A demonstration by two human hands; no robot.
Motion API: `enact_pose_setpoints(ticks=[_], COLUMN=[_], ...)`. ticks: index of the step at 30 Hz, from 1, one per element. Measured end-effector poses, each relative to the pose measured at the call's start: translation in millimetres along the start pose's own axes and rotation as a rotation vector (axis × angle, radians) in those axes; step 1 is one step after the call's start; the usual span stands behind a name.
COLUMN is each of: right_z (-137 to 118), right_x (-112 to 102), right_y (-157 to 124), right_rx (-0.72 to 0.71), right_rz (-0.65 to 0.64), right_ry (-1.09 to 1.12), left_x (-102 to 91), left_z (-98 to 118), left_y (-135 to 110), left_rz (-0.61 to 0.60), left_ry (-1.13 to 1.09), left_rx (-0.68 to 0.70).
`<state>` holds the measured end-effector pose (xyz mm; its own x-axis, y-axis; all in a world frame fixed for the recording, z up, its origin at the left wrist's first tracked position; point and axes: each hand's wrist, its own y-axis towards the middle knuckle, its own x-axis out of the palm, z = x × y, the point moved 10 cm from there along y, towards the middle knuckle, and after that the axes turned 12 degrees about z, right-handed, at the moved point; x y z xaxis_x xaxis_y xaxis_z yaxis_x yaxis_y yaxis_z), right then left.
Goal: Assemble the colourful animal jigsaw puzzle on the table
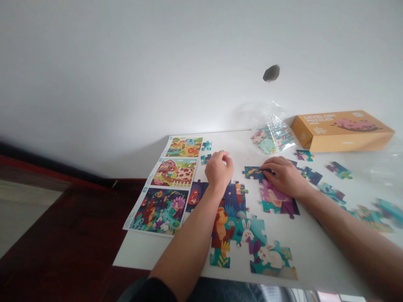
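My left hand (219, 170) hovers over the upper part of a partly joined puzzle (241, 222), its fingers curled together. Whatever those fingers may hold is hidden from me. Further right, my right hand (281, 176) rests on a joined purple peacock section (273, 196). Its thumb and fingertips pinch the right end of a dark blue puzzle piece (251, 172) with an orange shape on it. That piece lies along the top left of the peacock section. Rabbits and a brown animal show in the larger joined part, which my left forearm partly covers.
A picture sheet (166, 184) with three printed scenes lies on the white table (135, 251) at left. Two small pieces (206, 146) lie beside it. Loose pieces (338, 170) are scattered at right. A clear bag of pieces (273, 136) and an orange puzzle box (343, 131) stand near the wall.
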<state>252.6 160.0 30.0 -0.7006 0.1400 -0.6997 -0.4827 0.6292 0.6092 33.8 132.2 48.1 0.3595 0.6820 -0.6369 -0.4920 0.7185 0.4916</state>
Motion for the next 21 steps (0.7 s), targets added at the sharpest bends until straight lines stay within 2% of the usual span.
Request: enact_pose_setpoints(ticks=[4,8,13,21], right_z=[0,1,0,0], right_x=[0,0,-1,0], right_y=[0,-1,1,1], right_rx=[-0.005,0.001,0.004,0.013], right_rz=[0.006,0.005,0.008,-0.001], right_ry=[-0.005,-0.012,0.0,-0.003], left_x=[2.1,3.6,9.8,26.5], left_z=[3,8,3,3], left_y=[-2,-4,-11,-19], left_rz=[-0.03,-0.028,-0.048,-0.138], left_ry=[0.047,0.138,0.312,0.327], left_rx=[0.023,0.102,0.098,0.174])
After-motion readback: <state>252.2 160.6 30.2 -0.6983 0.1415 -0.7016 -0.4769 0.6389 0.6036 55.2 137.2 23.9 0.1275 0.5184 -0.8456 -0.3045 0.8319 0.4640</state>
